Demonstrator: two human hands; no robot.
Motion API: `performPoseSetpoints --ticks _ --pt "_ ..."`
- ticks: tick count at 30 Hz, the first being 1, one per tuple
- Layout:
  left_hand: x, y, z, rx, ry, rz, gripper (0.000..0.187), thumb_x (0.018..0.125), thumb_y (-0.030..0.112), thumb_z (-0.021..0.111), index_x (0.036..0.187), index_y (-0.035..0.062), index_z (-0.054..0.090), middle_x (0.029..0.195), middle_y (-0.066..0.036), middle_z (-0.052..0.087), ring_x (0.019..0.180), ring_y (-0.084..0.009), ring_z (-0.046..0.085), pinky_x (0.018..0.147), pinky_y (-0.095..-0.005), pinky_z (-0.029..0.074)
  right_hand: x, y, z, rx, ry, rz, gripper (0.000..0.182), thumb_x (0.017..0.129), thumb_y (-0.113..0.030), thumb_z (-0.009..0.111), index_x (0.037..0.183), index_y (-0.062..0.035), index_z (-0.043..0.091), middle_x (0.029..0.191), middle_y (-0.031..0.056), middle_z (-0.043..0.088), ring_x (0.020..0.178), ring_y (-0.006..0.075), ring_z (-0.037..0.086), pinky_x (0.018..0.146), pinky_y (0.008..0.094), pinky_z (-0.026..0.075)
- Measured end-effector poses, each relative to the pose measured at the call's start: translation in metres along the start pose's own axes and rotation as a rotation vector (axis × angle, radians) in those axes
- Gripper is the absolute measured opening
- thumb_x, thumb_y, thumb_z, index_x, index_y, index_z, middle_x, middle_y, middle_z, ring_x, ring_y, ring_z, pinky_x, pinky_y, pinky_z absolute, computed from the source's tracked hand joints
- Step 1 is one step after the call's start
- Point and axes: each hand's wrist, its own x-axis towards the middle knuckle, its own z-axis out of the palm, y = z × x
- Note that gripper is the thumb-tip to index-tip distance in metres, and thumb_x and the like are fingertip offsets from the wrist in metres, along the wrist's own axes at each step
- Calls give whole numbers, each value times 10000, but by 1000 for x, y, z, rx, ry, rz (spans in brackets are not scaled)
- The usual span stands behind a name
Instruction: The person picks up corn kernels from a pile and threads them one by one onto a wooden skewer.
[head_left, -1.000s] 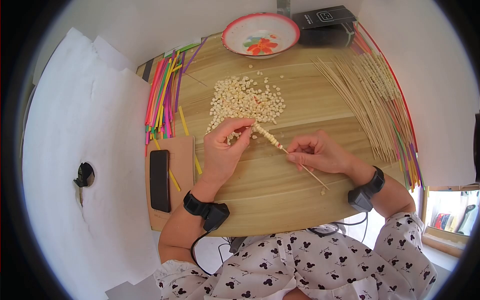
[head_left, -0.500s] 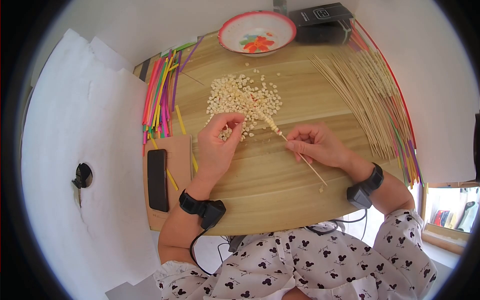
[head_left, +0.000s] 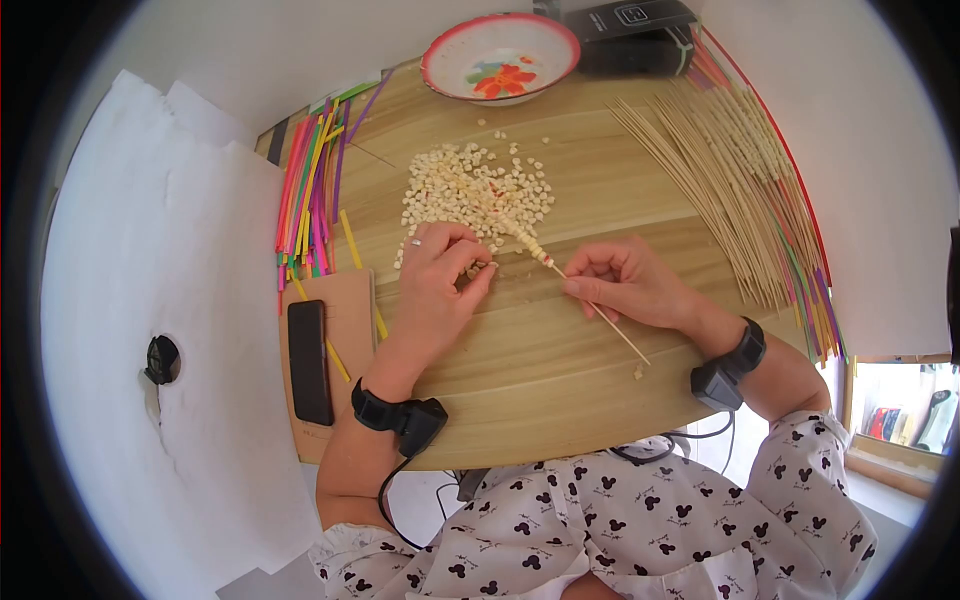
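Observation:
A thin wooden skewer is pinched in my right hand between thumb and fingers. Its upper part carries a row of threaded pale kernels with small red bits, reaching back over the pile. Loose pale kernels, like dried corn, lie heaped on the wooden table. My left hand is at the near edge of the heap, thumb and forefinger closed together. A small pale kernel seems to show at those fingertips, left of the skewer.
An enamel bowl with a red rim stands at the back beside a black box. Many bare and threaded skewers lie on the right. Coloured straws, a brown notebook and a phone lie on the left.
My left hand has turned, and its thumb and forefinger have come together near the pile. My right hand still holds the skewer in about the same place. The view has shifted slightly.

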Motion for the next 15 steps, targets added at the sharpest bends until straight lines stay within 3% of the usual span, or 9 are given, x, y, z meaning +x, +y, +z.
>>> performPoseSetpoints --ticks 9,15 --pt "1 7 -1 80 -49 33 142 714 35 722 821 38 628 932 -71 551 926 -256 526 833 -358 409 1 1 0 14 -4 -6 131 943 -138 599 911 -11 607 669 7 594 511 23 476 465 174 371" --pt "2 3 -3 49 33 68 139 723 7 700 817 44 605 893 -66 580 856 -237 545 775 -336 436 1 -2 1 -13 -5 15 128 944 -130 592 897 -12 604 665 4 591 514 22 475 467 174 366"
